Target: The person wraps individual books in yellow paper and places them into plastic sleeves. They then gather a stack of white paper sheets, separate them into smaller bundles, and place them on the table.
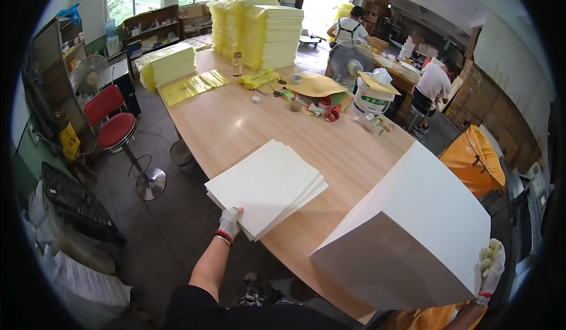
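My left hand [230, 222], in a white knit glove with a red cuff, pinches the near left edge of a low, slightly fanned stack of white sheets [268, 185]. Its thumb lies on top and the other fingers are hidden underneath. The sheets rest on the wooden table at its left edge. To the right stands a tall block of white sheets [439, 212] with a smooth top. My right hand [490, 265], gloved the same way, is at the right edge of that block, its fingers curled against the edge.
Yellow-wrapped stacks [283, 38] stand at the far end of the table [236, 135], near a yellow plastic bag [194, 87]. Tape rolls, scissors and a white bucket [371, 100] lie farther back right. A red stool [117, 130] is left; two people sit or stand beyond.
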### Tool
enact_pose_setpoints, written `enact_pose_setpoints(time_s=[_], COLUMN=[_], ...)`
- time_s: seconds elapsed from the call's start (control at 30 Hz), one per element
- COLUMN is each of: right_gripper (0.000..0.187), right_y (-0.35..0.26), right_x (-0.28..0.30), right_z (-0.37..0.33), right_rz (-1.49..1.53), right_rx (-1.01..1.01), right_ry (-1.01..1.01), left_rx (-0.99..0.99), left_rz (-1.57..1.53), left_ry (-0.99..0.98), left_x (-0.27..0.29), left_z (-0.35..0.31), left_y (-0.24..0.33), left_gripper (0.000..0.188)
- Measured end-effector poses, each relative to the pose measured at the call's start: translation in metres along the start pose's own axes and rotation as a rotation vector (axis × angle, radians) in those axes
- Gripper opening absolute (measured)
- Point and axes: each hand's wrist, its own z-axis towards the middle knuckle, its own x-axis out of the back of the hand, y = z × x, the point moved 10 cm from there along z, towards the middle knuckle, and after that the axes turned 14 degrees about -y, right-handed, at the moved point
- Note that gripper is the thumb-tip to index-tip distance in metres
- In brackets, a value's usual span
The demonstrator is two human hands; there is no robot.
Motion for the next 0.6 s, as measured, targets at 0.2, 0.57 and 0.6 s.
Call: enact_pose_setpoints(time_s=[0.2, 0.57, 0.6], right_gripper=[0.038, 0.052, 0.052], right_y=[0.046, 0.005, 0.014], right_x=[-0.009, 0.032, 0.03], right_z=[-0.007, -0.092, -0.106], right_rz=[0.596, 0.581, 0.379], right_rx=[-0.26, -0.318, -0.186], right_ry=[0.073, 0.475, 0.392], left_rx=[-0.194, -1.131, -1.156], left_rz=[0.719, 0.884, 0.893], left_ry=[0.255, -1.116, -1.392], left_x=[-0.013, -0.414, -0.449], left_z=[-0.045, -0.271, -0.308], left_y=[0.054, 0.195, 0.189], left_gripper=[0.071, 0.038, 0.036])
